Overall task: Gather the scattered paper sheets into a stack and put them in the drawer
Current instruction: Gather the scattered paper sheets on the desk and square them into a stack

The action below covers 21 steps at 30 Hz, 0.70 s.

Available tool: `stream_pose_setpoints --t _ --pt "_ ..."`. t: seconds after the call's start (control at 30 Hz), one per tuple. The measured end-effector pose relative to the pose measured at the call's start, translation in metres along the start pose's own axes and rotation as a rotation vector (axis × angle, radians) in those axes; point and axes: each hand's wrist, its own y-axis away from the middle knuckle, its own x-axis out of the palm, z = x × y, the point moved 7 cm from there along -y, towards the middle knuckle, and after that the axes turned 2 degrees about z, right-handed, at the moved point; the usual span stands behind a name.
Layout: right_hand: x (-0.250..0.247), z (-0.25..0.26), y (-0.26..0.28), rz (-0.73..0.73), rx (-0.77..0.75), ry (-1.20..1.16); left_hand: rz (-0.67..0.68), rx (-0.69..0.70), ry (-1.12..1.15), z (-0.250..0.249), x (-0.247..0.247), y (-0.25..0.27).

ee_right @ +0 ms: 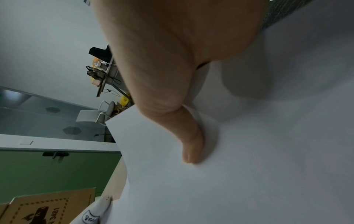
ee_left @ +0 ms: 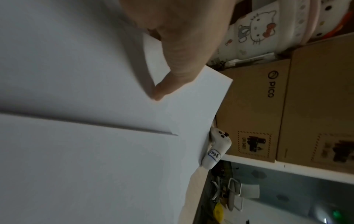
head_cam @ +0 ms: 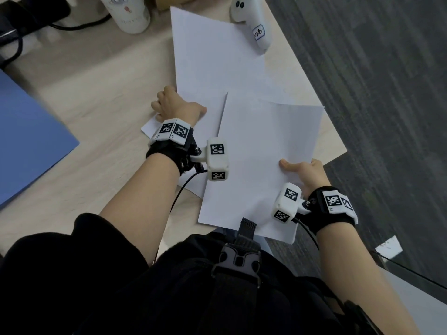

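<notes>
Several white paper sheets lie overlapping on the light wooden desk (head_cam: 96, 81). A large sheet (head_cam: 217, 56) reaches toward the far edge. My left hand (head_cam: 174, 105) pinches this sheet's left edge; its thumb (ee_left: 172, 72) presses on top of the paper (ee_left: 76, 60). Nearer to me, my right hand (head_cam: 304, 170) pinches the right edge of a thin stack of sheets (head_cam: 261, 153), which overhangs the desk's near edge. Its thumb (ee_right: 182, 128) lies on top of that stack (ee_right: 249, 181); the fingers are hidden beneath. No drawer is in view.
A white controller (head_cam: 251, 22) lies at the large sheet's far corner. A white bottle (head_cam: 128, 13) and black cables stand at the back, a blue folder (head_cam: 24, 141) at the left. Cardboard boxes (ee_left: 268, 106) sit behind. Dark carpet (head_cam: 387, 93) lies to the right.
</notes>
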Motion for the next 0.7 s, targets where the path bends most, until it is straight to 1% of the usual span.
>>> stream_pose_setpoints --t 0.1,0.13,0.17,0.27,0.33,0.43,0.5,0.6,0.7 --pt "0.0 -0.001 -0.001 -0.002 -0.001 -0.001 -0.095 0.138 -0.036 -0.009 -0.008 0.006" --pt "0.0 -0.001 -0.001 -0.004 -0.005 -0.002 -0.086 0.182 -0.023 -0.012 -0.007 0.008" --pt "0.0 -0.001 -0.001 -0.005 -0.01 -0.006 -0.036 0.197 0.028 -0.012 -0.002 0.009" --pt "0.001 0.0 0.0 -0.002 -0.02 -0.007 0.13 0.148 0.183 -0.003 0.008 0.012" --pt "0.002 0.0 0.002 0.001 -0.031 -0.007 0.23 0.105 0.207 0.005 0.013 0.01" --pt "0.003 0.0 0.007 0.011 -0.052 -0.022 0.384 0.097 0.232 0.009 0.013 0.017" --pt "0.003 0.003 0.013 0.043 -0.067 -0.032 0.406 0.094 0.283 0.011 0.007 0.021" --pt "0.006 0.012 0.024 0.121 -0.121 -0.03 0.364 0.069 0.295 0.022 -0.009 0.03" --pt "0.01 0.021 0.034 0.177 -0.162 -0.02 0.332 0.013 0.432 0.042 -0.028 0.04"
